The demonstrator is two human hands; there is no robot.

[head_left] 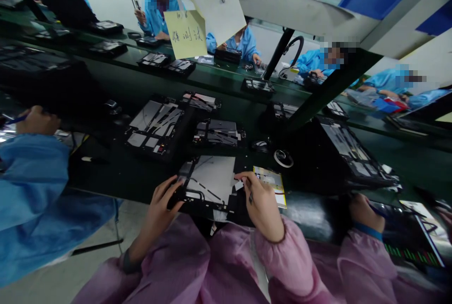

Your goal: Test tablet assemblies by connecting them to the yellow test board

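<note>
In front of me on the dark green bench lies an opened flat electronic device [212,179], a tablet or laptop body. It has a large silver-grey panel, black edges and thin black cables. My left hand [163,206] grips its left edge, thumb low and fingers curled over the upper corner. My right hand [262,202] is closed in a pinch over the device's right edge, beside a small white tab [239,184]. Whether that tab is between the fingertips I cannot tell. A yellow-edged flat part [278,186] lies just beyond my right hand.
Behind the device stand stacks of similar opened devices [155,122], another device [219,133] and a white tape roll [283,158]. A dark slanted post [326,87] rises at right. Co-workers' arms [31,167] are close on both sides. Paper notes [187,35] hang overhead.
</note>
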